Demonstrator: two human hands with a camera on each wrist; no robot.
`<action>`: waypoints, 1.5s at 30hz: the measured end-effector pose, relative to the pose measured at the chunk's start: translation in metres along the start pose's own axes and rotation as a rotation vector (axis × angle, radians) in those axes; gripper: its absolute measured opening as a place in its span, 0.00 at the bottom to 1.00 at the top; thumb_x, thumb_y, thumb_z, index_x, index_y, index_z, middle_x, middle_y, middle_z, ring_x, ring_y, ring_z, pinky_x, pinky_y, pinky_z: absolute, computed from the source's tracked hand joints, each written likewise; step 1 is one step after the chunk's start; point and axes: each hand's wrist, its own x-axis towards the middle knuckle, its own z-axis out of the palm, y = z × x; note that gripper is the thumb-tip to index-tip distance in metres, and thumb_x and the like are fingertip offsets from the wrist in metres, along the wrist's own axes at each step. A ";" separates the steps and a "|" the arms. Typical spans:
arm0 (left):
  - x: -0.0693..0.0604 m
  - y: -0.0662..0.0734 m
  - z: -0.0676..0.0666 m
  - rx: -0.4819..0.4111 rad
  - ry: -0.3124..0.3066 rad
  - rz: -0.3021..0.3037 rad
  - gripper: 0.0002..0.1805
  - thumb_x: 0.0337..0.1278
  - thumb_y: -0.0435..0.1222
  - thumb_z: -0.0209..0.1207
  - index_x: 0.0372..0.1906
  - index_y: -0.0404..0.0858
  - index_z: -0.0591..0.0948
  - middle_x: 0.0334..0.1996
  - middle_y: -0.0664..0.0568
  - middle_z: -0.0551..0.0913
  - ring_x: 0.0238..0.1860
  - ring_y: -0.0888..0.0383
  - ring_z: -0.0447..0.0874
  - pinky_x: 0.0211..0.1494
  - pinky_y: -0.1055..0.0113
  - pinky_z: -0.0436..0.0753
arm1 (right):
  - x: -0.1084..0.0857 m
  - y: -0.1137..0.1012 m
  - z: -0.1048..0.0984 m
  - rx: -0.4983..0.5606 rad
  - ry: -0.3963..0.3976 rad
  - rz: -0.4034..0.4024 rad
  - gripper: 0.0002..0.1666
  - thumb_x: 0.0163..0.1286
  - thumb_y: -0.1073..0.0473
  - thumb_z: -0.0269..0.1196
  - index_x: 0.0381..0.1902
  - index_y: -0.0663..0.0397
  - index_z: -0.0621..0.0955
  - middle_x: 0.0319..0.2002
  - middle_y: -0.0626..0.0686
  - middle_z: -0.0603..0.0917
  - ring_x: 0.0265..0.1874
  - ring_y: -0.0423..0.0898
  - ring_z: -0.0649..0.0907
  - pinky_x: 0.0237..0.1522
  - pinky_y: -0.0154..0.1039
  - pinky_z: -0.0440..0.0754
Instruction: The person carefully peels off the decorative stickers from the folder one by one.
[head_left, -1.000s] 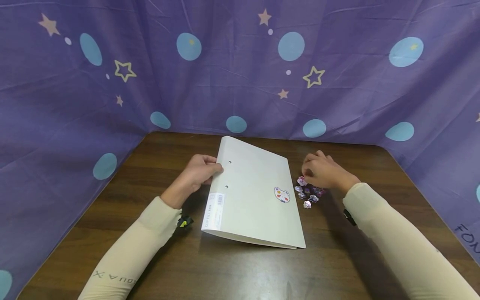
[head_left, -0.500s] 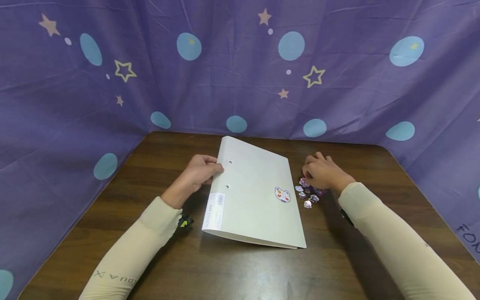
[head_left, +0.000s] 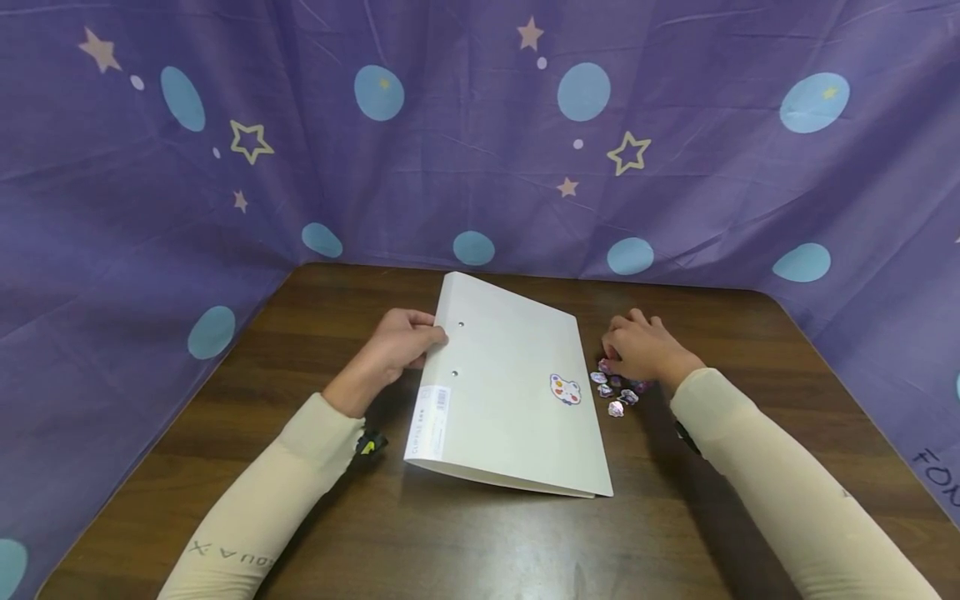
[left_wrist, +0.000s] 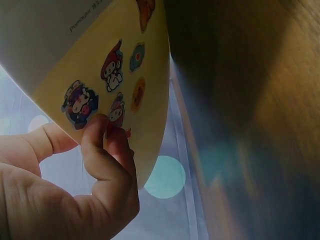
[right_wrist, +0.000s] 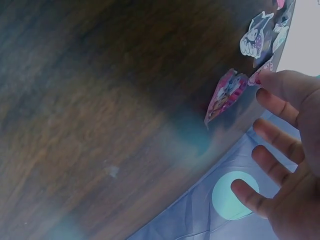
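My left hand grips the spine edge of a white clip file, which is tilted with its spine raised off the table. Its thumb lies on the upper cover; the fingers are under it. The left wrist view shows the file's underside with several cartoon stickers on it, fingertips over one. A bear-face sticker is on the upper cover near the right edge. My right hand is at a pile of small shiny stickers; thumb and forefinger pinch a pink sticker, other fingers spread.
Another pink sticker lies just beside the right hand, with a white-edged sticker further along. The brown wooden table is bounded at the back and sides by a purple curtain with stars and dots.
My right hand has shifted slightly left and down at the sticker pile, its forearm swinging inward. The left hand and the clip file have stayed in place.
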 end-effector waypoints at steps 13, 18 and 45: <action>0.000 0.000 0.001 -0.006 -0.008 -0.004 0.22 0.59 0.30 0.61 0.57 0.24 0.76 0.50 0.35 0.80 0.37 0.52 0.86 0.40 0.57 0.88 | 0.003 -0.004 0.002 0.051 0.071 0.026 0.13 0.58 0.59 0.77 0.36 0.47 0.82 0.48 0.55 0.79 0.49 0.61 0.72 0.45 0.59 0.70; -0.001 0.000 0.001 -0.013 -0.009 -0.005 0.22 0.60 0.30 0.61 0.58 0.23 0.76 0.50 0.35 0.80 0.37 0.52 0.86 0.40 0.57 0.88 | 0.004 -0.002 0.001 0.063 0.066 0.070 0.13 0.59 0.57 0.77 0.36 0.48 0.83 0.49 0.57 0.79 0.50 0.63 0.72 0.46 0.62 0.71; 0.001 -0.001 0.001 -0.020 -0.002 0.003 0.23 0.58 0.30 0.61 0.58 0.24 0.76 0.50 0.34 0.80 0.38 0.50 0.86 0.41 0.55 0.88 | -0.002 0.003 -0.003 0.120 0.095 0.135 0.20 0.61 0.51 0.76 0.48 0.53 0.86 0.59 0.63 0.78 0.57 0.67 0.72 0.51 0.66 0.71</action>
